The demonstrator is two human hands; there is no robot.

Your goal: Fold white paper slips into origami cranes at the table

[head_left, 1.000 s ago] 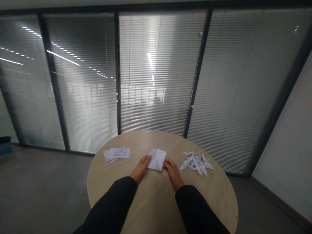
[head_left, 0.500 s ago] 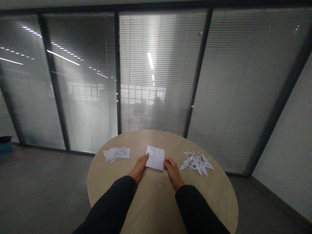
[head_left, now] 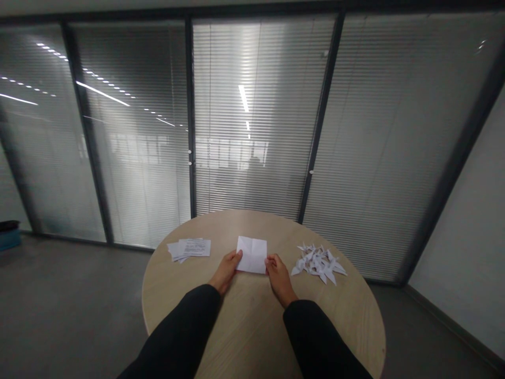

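Observation:
Between my two hands is a white, roughly square sheet of paper [head_left: 252, 255] with crease lines crossing it. My left hand [head_left: 226, 270] pinches its left edge, the thumb lying on top and the other fingers mostly hidden beneath. At the right edge, my right hand [head_left: 278, 276] holds the paper between thumb and fingers. To the right of that hand lies a pile of folded white paper cranes [head_left: 319, 263]. Left of my left hand rests a small stack of paper sheets [head_left: 194, 247], the top one with printed text.
Everything lies on a round, light wooden table [head_left: 244, 337]. Beyond its far edge stands a glass partition with blinds [head_left: 252, 184] in dark frames. A blue bin [head_left: 9, 237] is on the floor at the far left, and a white wall [head_left: 465, 252] rises at the right.
The paper has turned slightly, so its lower edge now looks more level. Both hands keep hold of it with only a tiny shift; the stack and the cranes are unmoved.

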